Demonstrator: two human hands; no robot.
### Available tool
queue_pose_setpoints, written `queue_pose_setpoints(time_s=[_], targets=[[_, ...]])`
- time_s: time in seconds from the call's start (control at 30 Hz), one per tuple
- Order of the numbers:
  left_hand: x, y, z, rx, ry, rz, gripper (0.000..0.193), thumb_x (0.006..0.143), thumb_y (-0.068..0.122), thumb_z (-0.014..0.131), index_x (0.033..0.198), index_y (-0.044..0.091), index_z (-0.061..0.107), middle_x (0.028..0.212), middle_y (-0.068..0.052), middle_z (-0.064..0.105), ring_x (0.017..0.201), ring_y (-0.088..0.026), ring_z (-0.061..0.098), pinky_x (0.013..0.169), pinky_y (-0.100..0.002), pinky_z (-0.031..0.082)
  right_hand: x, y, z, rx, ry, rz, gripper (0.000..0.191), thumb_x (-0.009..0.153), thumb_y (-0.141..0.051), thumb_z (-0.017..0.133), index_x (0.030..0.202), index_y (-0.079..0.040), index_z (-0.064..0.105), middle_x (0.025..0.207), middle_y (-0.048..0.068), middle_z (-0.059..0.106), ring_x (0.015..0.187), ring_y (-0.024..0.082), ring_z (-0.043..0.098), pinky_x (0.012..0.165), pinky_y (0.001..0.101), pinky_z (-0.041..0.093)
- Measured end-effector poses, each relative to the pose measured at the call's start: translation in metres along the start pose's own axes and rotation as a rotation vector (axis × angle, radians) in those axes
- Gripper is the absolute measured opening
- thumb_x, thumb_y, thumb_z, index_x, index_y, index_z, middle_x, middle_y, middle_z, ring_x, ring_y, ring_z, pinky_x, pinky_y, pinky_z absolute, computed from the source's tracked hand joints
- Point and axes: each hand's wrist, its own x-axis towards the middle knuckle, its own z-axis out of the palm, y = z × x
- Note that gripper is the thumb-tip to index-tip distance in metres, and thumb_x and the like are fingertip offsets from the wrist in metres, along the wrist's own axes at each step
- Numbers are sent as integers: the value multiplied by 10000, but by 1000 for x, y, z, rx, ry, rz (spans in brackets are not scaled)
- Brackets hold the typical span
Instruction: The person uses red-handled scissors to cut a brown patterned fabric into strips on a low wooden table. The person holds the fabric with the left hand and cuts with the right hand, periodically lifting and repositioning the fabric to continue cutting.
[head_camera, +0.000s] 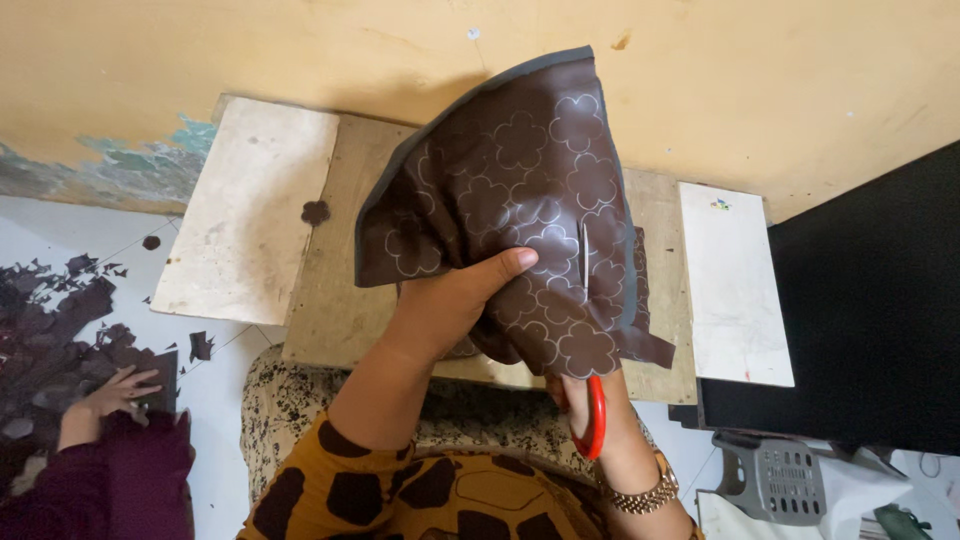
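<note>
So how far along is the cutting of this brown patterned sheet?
Done: cut brown scraps litter the floor at left, where another person's hand rests. In hand: the left hand holds up the brown sheet printed with flower outlines, while the right hand grips red-handled scissors, blades hidden behind it. Left: most printed outlines on the sheet look uncut.

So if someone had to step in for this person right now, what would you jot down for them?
Left hand: grips the brown patterned fabric, holding it up over the wooden board.
Right hand: under the fabric, in the red handle of the scissors; a blade shows against the cloth.
Done: outlines are drawn on the fabric; brown scraps lie on the floor to the left, where another person's hand rests.
Left: most drawn shapes look uncut.
</note>
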Motion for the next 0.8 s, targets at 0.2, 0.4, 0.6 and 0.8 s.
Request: queue_pose_setpoints(time_s=[0.2, 0.4, 0.6, 0.8], targets=[[0, 1, 1, 38, 29, -64, 580, 811, 155, 826, 1317, -19, 601, 1290, -127, 671, 1156, -213, 649, 988, -340, 563, 4, 4, -3, 22, -46, -49, 575, 972, -558, 565, 1222, -41, 578, 705, -4, 537, 538, 82, 460, 458, 251, 359], [1, 3, -5, 74, -47, -108, 593, 788, 146, 834, 1305, -20, 594, 1262, -121, 668, 1138, -209, 643, 966, -350, 565, 57, 1, -2, 63, -38, -92, 545, 980, -533, 568, 1203, -36, 585, 703, 1, 543, 546, 88, 468, 467, 255, 368], [0, 1, -2, 45, -18, -142, 562, 787, 132, 822, 1287, -14, 611, 1220, -109, 684, 1089, -200, 659, 921, -347, 584, 59, -2, 0, 59, -36, -89, 516, 988, -508, 572, 1184, -31, 592, 702, 5, 549, 553, 95, 477, 477, 259, 377], [-2, -2, 1, -2, -37, -81, 532, 813, 130, 812, 1285, -12, 609, 1202, -110, 678, 1066, -196, 656, 905, -341, 587, 56, 2, -2, 50, -36, -80, 488, 996, -484, 576, 1164, -26, 599, 700, 10, 556, 560, 102, 485, 486, 263, 386]])
